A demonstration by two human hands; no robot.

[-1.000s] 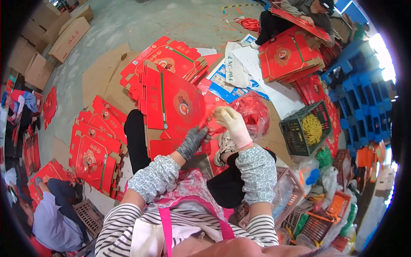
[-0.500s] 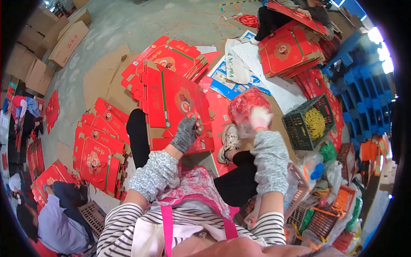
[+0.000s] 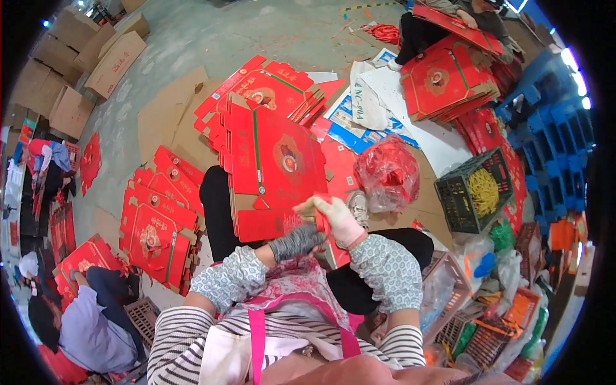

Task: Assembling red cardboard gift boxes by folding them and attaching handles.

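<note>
In front of my lap my two hands meet at the near edge of a stack of flattened red cardboard boxes [image 3: 276,154]. My left hand [image 3: 297,243], in a grey glove, has its fingers closed at the lower end of a short red strip [image 3: 324,224]. The white-gloved right hand [image 3: 340,220] is bent over the same strip, its thumb side toward the boxes; part of the strip is hidden by the fingers. Beyond my right hand, a clear plastic bag of red strips [image 3: 387,173] lies by my shoe [image 3: 358,208].
A dark green crate [image 3: 459,208] of yellow cords stands to the right, near blue pallets [image 3: 552,160]. More flat red boxes [image 3: 154,237] are piled at left. One co-worker [image 3: 96,321] sits at lower left, another [image 3: 478,22] at upper right holding a red box.
My right hand has come from the bag of red strips to my left hand, and a red strip now shows between them. My left hand has drawn down off the box face toward me.
</note>
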